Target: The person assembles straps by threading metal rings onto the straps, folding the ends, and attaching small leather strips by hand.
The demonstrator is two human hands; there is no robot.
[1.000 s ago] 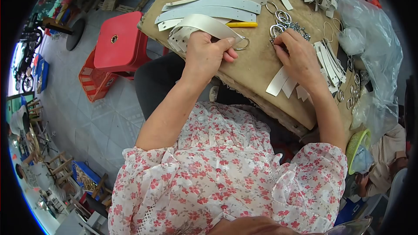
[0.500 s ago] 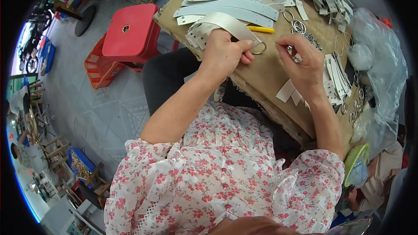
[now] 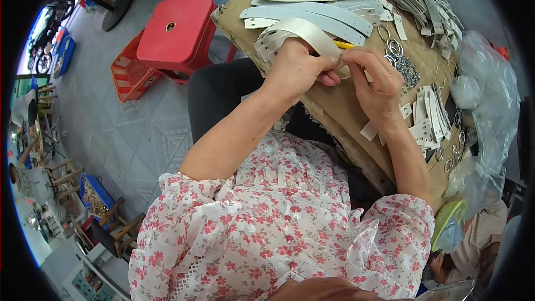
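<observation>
My left hand (image 3: pixel 301 69) is closed on a whitish strap (image 3: pixel 312 29) that curves over my knuckles, its end gripped between thumb and fingers. A metal ring (image 3: pixel 345 74) shows at that end, partly hidden by my fingers. My right hand (image 3: pixel 376 81) is closed in a pinch against the strap end, close to my left thumb. Whatever sits between its fingertips is too small to make out. Just behind the hands lies a yellow tool (image 3: pixel 344 45), partly covered. Loose metal rings (image 3: pixel 394 47) and a heap of small metal fasteners (image 3: pixel 411 73) are to the right.
Long pale straps (image 3: pixel 312 15) lie across the brown-covered table (image 3: pixel 334 111), with a bundle (image 3: pixel 429 5) at the far right. Short strap pieces (image 3: pixel 430 114) and a clear plastic bag (image 3: pixel 490 100) are on the right. A red stool (image 3: pixel 175 30) stands left, beside an orange crate (image 3: pixel 128 72).
My right hand has moved left and now meets the strap end at my left hand. The view has shifted slightly. My left hand keeps its hold on the strap.
</observation>
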